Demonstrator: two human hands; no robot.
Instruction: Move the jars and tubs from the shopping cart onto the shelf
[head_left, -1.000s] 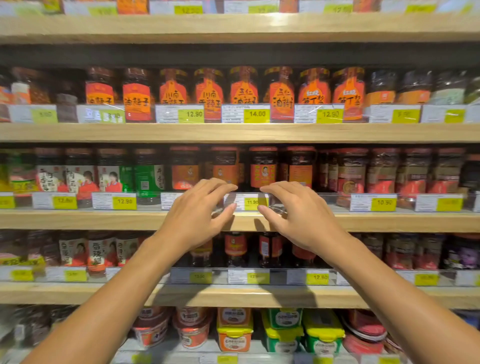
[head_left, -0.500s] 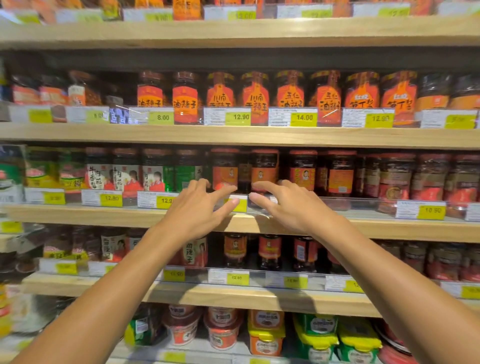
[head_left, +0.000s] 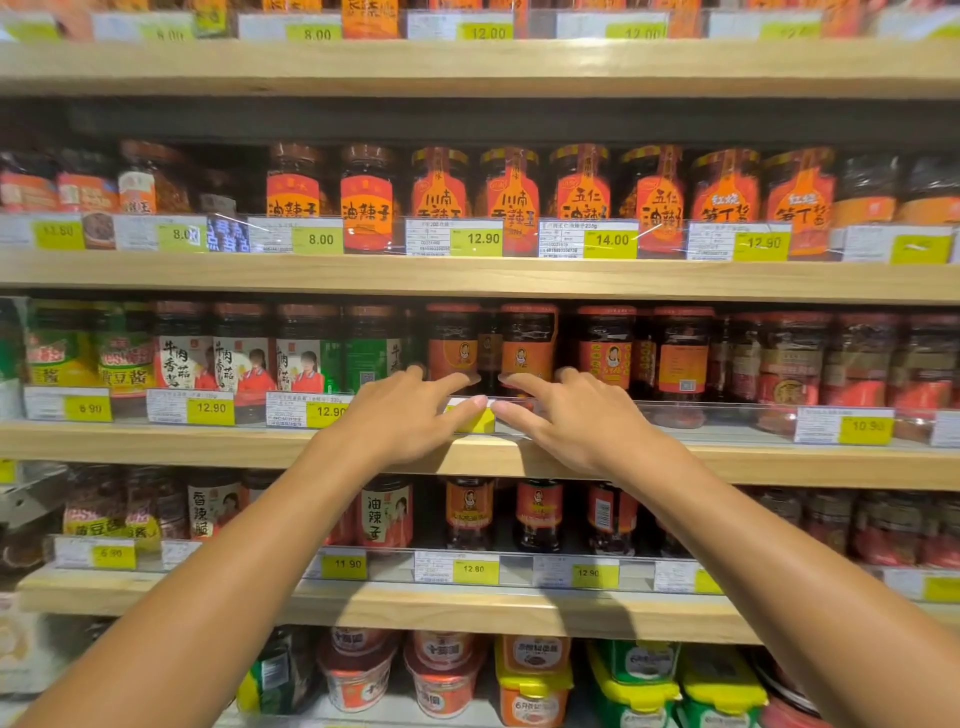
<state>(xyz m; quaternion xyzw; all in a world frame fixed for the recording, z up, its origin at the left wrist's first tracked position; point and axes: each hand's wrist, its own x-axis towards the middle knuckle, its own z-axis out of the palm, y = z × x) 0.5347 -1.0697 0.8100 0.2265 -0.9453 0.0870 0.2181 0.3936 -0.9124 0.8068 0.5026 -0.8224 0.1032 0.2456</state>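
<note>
Shelf (head_left: 467, 457) closer than a second ago; left hand (head_left: 400, 415), right hand (head_left: 576, 415) empty, fingers spread; jars (head_left: 527, 345) just behind fingertips.

The person's two forearms are bare, with no sleeve in view on either. The left hand (head_left: 400, 415) and the right hand (head_left: 576, 421) are bare too, with short nails on slim fingers.
</note>
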